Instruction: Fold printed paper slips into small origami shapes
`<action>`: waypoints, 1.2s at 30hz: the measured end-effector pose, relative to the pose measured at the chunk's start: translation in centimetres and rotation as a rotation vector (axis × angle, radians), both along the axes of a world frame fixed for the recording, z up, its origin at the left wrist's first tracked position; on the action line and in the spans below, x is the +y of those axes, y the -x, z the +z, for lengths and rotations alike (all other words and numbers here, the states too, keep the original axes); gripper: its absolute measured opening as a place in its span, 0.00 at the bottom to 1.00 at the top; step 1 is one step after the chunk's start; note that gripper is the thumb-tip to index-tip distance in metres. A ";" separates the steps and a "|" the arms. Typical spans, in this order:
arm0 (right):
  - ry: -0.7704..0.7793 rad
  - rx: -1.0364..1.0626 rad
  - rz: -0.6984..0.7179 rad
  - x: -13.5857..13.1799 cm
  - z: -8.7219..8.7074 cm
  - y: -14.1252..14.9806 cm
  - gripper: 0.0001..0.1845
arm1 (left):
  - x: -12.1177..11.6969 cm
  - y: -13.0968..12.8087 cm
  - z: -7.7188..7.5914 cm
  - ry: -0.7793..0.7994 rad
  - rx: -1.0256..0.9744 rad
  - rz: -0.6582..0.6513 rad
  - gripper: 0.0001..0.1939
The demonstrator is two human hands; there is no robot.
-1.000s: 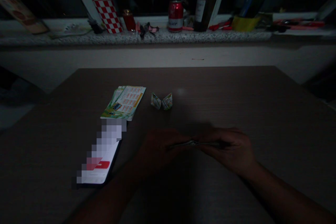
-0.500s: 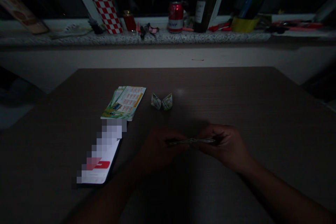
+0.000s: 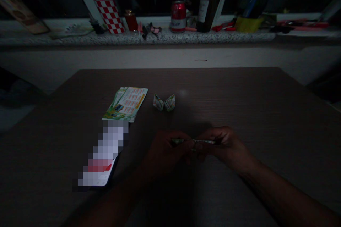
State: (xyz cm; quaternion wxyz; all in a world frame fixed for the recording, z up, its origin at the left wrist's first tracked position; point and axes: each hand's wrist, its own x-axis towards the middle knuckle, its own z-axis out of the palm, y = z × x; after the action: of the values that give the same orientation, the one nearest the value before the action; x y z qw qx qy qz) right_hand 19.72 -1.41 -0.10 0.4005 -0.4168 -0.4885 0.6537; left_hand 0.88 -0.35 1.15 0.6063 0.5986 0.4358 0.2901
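Between my two hands, a thin folded piece of printed paper is seen nearly edge-on, its middle mostly covered by my fingers. My left hand pinches its left part, thumb on the near side. On the right part, my right hand is closed, its thumb meeting the left one near the paper's centre. Just beyond my hands, a small folded-paper piece with two pointed wings stands on the table. Dim light hides the exact folds in the held paper.
A stack of printed calendar cards lies left on the brown table, with a lit phone nearer me. Along the granite sill stand a red can, a checkered bottle and a yellow roll.
The held paper has tilted slightly, so more of its printed face shows at the left. My thumbs have shifted onto its near side at the centre. The other things stay put.
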 end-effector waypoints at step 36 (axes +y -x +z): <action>-0.866 -0.388 -0.171 -1.1 -0.1 -0.3 0.06 | -0.2 0.7 0.4 -0.685 0.356 -0.093 0.08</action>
State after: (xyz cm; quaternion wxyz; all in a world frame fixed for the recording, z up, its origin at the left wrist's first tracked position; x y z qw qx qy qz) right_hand 19.98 -2.50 -0.21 0.4909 -0.3645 -0.7456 0.2651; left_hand 0.17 -0.54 1.53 0.2988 0.8264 0.3845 0.2828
